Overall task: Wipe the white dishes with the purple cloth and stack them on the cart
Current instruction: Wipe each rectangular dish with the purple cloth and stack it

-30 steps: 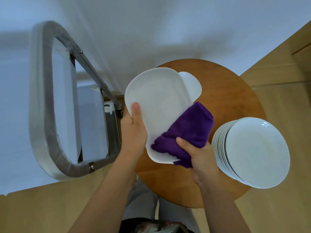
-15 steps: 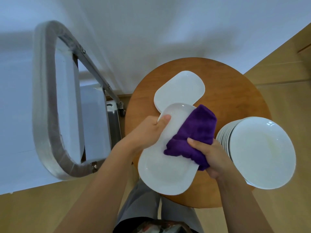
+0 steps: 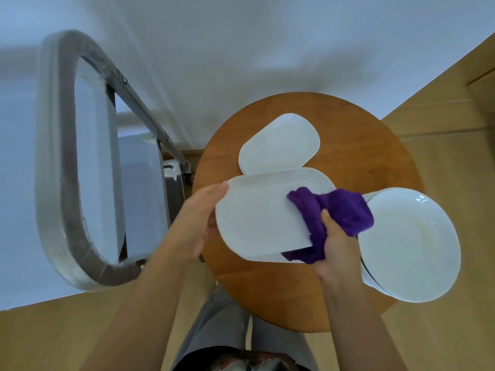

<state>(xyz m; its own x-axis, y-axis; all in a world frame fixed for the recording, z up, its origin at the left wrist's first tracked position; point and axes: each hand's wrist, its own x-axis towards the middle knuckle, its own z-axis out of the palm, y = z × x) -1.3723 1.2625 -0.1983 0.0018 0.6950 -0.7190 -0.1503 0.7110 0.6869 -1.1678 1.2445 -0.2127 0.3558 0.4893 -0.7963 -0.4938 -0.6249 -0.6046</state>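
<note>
At the far left, a metal cart (image 3: 80, 183) with a rounded grey handle frame is seen from above, set against a white wall. Just right of it, the left hand (image 3: 199, 223) is held against the left end of an oblong white dish (image 3: 263, 218); its fingers are nearly straight and cupped along the rim and underside, supporting the dish rather than curling round it. The dish is held above a round wooden table (image 3: 375, 145), its long axis running roughly left to right and tilted slightly up toward the right, with the hollow side facing the camera. Behind it, a second oblong white dish (image 3: 280, 143) is laid on the table, its long axis slanting up to the right. At the right end of the held dish, a purple cloth (image 3: 340, 210) is gripped by the right hand (image 3: 334, 253), the thumb pressed on top and the fingers curled beneath, so that the cloth is wrapped over the dish's edge. Furthest right, a stack of round white plates (image 3: 409, 245) is placed on the table's edge, just beside the cloth.
</note>
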